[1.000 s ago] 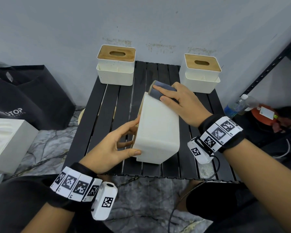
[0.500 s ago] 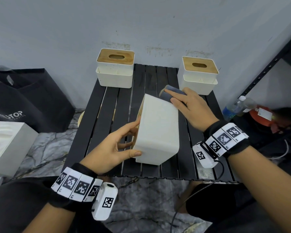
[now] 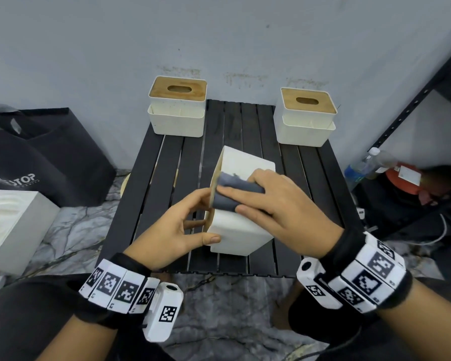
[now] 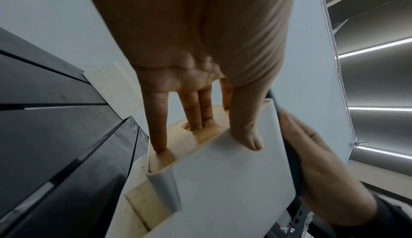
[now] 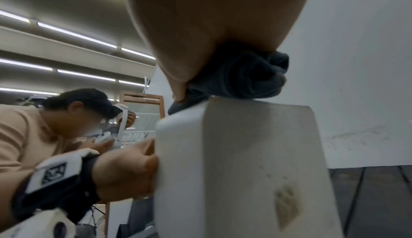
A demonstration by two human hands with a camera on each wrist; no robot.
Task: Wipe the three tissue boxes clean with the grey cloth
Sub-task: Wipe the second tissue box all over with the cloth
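On the black slatted table (image 3: pixel 235 131), a white wooden-lidded tissue box (image 3: pixel 237 235), tipped sideways, is clasped by the left grip (image 3: pixel 172 230); a bunched grey cloth (image 3: pixel 232 194) is clutched and pressed onto it by the right grip (image 3: pixel 284 209)

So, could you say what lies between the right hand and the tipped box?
The grey cloth, bunched under the right hand on the tissue box: head view.
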